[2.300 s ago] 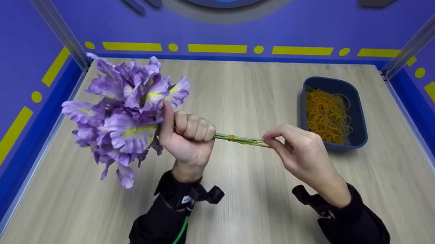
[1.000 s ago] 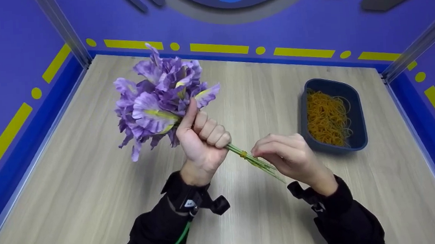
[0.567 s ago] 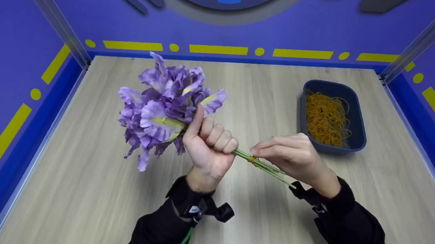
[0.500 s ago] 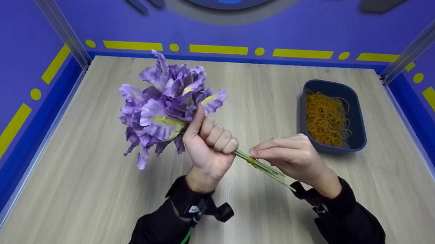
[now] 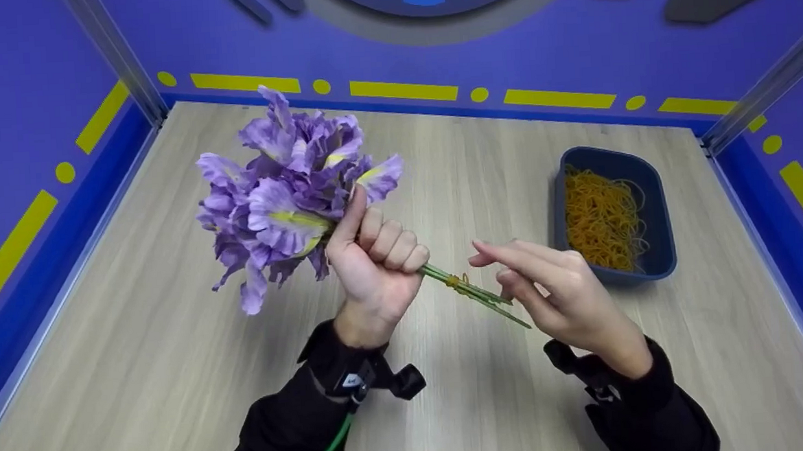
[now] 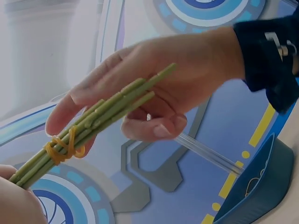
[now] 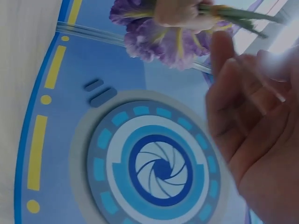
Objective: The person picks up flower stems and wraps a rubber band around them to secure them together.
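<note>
My left hand (image 5: 381, 255) grips a bunch of purple artificial flowers (image 5: 288, 190) by their green stems (image 5: 477, 294), blooms up and to the left. A yellow rubber band (image 5: 454, 282) is wound round the stems just past my fist; the left wrist view shows the rubber band (image 6: 60, 147) looped on the stems (image 6: 98, 122). My right hand (image 5: 514, 269) hovers beside the stem ends with fingers straight and relaxed, holding nothing. In the right wrist view, its fingers (image 7: 247, 116) spread below the flowers (image 7: 163, 37).
A dark blue bin (image 5: 649, 171) full of yellow rubber bands (image 5: 604, 215) sits on the wooden tabletop (image 5: 140, 349) at the right. Blue walls with yellow markings close in the back and both sides.
My right hand was pinching the stems at the rubber band; it has let go and opened. The bouquet swung from pointing left to more upright, then shifted slightly left.
</note>
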The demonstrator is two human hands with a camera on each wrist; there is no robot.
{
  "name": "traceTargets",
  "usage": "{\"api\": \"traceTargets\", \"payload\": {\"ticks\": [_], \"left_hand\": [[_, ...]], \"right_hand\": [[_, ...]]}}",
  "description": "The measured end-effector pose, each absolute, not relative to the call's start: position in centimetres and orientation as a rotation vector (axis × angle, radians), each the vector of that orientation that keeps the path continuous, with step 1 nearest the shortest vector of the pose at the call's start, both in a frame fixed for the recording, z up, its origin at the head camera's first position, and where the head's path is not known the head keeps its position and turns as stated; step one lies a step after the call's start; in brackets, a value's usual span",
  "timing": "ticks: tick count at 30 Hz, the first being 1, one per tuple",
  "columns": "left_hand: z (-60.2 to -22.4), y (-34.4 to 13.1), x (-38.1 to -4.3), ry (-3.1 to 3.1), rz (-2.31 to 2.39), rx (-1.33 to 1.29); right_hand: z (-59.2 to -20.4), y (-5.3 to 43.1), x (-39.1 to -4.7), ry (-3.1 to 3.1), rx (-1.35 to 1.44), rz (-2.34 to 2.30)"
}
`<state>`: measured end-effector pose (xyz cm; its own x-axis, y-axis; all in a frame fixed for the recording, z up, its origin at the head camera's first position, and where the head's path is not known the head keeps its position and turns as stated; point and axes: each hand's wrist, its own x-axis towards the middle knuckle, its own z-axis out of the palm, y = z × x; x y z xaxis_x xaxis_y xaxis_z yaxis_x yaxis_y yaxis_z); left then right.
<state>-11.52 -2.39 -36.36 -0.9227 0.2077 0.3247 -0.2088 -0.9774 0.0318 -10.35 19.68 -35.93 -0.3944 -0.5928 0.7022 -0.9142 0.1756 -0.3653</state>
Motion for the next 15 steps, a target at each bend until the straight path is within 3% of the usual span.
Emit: {"api": "traceTargets", "payload": {"ticks": [15], "left_hand": [[-36.5,-1.6,-11.3,0.117,2.912,0.479]], "right_hand": [[-36.0,18.6,-7.6,-2.351,1.244,0.810]]}}
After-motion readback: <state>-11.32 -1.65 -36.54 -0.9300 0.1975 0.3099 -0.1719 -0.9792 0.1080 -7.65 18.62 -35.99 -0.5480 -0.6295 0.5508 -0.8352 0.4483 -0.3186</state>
